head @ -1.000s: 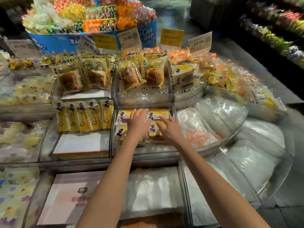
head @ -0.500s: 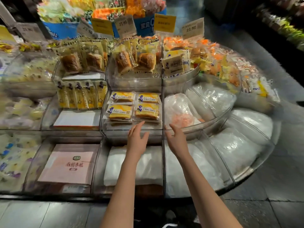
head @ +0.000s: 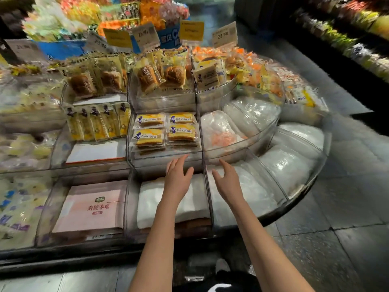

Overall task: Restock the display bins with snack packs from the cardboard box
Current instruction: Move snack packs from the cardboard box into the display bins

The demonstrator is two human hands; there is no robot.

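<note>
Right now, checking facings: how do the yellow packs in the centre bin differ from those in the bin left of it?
The centre packs lie flat in two stacked columns; the left packs stand upright in one row. The centre packs look wide, the left packs narrow. Both wear yellow wrappers with a dark blue logo.

Left hand (head: 177,180), right hand (head: 228,183) seemingly empty before snack packs (head: 165,131)

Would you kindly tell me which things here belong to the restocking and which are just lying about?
Job in hand:
yellow packs
clear bin holding them
left hand, empty
right hand, empty

Lying about:
bun packs
pink box
price tags
white bags

The cardboard box is not in view.
</note>
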